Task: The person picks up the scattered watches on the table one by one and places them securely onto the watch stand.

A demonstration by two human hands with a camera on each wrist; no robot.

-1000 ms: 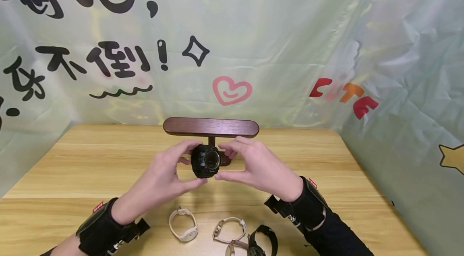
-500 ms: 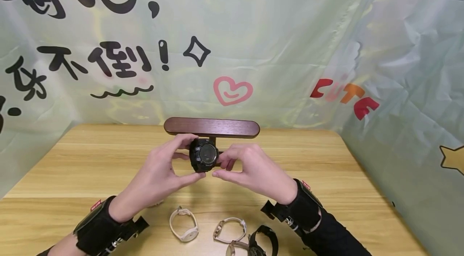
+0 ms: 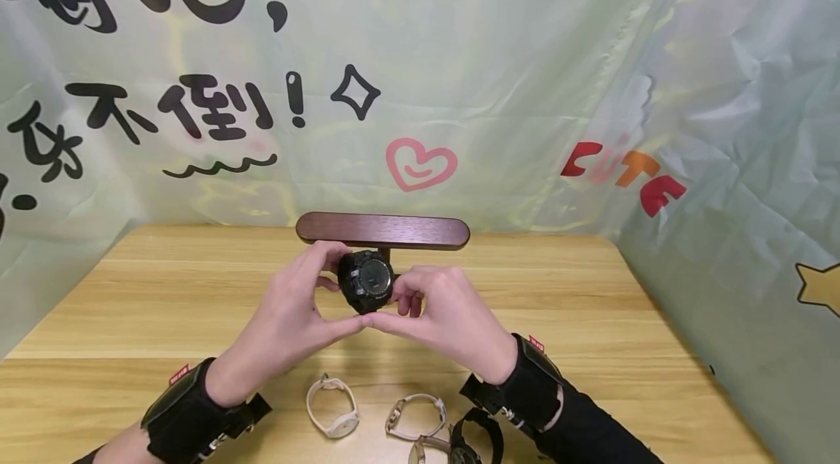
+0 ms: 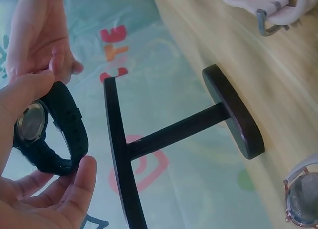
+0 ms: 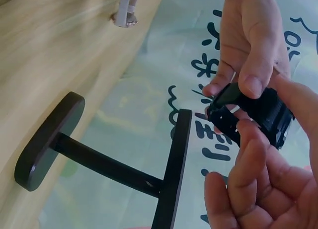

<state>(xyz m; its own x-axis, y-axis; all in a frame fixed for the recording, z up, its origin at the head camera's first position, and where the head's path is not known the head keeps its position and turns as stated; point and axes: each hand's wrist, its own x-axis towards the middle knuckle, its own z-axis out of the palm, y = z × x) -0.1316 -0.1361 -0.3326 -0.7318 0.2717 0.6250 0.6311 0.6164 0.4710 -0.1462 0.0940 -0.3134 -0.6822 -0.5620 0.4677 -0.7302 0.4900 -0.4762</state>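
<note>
Two hands meet on one black watch (image 3: 365, 281), raised above the tabletop (image 3: 131, 303) just in front of a dark wooden T-shaped stand (image 3: 383, 230). To the left of the grip, the left hand (image 3: 289, 325) curls round the watch, thumb beneath its strap and forefinger over the top; the left wrist view shows the watch face (image 4: 31, 122) between that thumb and the fingers. To the right of the grip, the right hand (image 3: 446, 318) pinches the strap from the other side, its thumb tip touching the left thumb below the watch. In the right wrist view the fingers (image 5: 248, 154) curl onto the black strap (image 5: 258, 112), beside the stand's crossbar. Below the grip, near the person, lie four more watches on the tabletop: a white one (image 3: 332, 408), a cream one (image 3: 415, 416), a rose-toned one (image 3: 429, 449) partly cut off, and a black one (image 3: 477, 435) just beside the right wrist cuff.
</note>
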